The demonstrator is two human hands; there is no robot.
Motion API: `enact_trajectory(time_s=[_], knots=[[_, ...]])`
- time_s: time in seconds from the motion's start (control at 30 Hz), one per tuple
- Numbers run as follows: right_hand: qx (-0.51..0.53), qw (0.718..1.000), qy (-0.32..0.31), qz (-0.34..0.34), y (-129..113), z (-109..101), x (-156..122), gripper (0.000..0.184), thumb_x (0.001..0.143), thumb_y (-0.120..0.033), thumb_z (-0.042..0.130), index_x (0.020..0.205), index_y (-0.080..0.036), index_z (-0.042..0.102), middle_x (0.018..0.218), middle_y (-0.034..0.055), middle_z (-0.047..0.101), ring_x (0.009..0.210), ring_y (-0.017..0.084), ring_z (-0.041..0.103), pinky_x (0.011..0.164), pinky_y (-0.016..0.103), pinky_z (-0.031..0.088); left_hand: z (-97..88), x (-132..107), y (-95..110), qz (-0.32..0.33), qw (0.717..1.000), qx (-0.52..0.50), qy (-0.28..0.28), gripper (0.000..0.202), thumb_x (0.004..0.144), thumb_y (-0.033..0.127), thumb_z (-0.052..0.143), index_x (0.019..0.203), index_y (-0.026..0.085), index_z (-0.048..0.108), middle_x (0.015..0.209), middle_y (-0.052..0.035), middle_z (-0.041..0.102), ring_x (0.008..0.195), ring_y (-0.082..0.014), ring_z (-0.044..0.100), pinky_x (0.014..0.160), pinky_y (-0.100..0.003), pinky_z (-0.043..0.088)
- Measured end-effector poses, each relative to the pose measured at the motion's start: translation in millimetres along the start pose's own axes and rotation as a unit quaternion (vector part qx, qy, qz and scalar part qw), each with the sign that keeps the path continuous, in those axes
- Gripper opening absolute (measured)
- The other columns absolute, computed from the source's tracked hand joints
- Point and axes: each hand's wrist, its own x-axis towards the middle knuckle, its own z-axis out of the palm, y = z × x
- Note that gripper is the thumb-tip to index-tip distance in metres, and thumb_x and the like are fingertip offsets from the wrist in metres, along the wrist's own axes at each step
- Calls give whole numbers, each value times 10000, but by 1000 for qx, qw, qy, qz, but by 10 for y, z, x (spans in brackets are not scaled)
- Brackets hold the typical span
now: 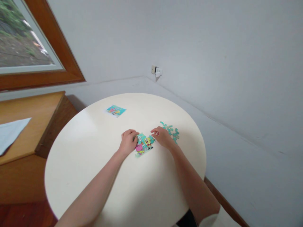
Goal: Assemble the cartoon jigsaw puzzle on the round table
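Observation:
A partly assembled cartoon jigsaw puzzle (pixel 144 144) lies near the middle of a round cream table (pixel 94 164). My left hand (pixel 128 141) rests on the puzzle's left edge, fingers curled and pressing down on it. My right hand (pixel 161 136) is at the puzzle's right edge, fingers bent in a pinch; what they hold is too small to name. A cluster of loose teal puzzle pieces (pixel 172 130) lies just beyond my right hand.
A small picture card (pixel 115 110) showing the same cartoon lies at the table's far side. A wooden desk (pixel 28 126) with a white sheet (pixel 10 132) stands to the left under a framed window. A wall socket (pixel 156 71) sits in the corner.

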Motion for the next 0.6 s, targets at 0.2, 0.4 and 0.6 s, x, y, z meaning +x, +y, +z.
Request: enact_trajectory(time_s=[0.2,0.4,0.6], knots=[[-30,997,-64,-9,-21,-43,-30,228,751,-143,611,947,-211,706,852,22,628,777,136,564,775,270,414,-4,-5,3,-2,1000,2,2,305,774,162,476,976,232,693,1072,-57,646,1052,-233,558,972,-461,404],[-33,997,-64,-21,-16,-43,-38,188,745,-165,626,906,-224,702,847,11,621,770,139,560,776,278,410,-7,-14,7,4,1000,1,8,292,779,171,489,983,227,690,1073,-65,644,1047,-234,557,964,-467,402],[-56,996,-66,-6,-84,-60,-45,157,748,-155,622,875,-222,686,850,22,622,809,167,573,793,294,410,-54,-77,132,112,993,8,-34,291,826,234,498,1065,231,663,1201,-83,608,1158,-236,517,1007,-466,356]])
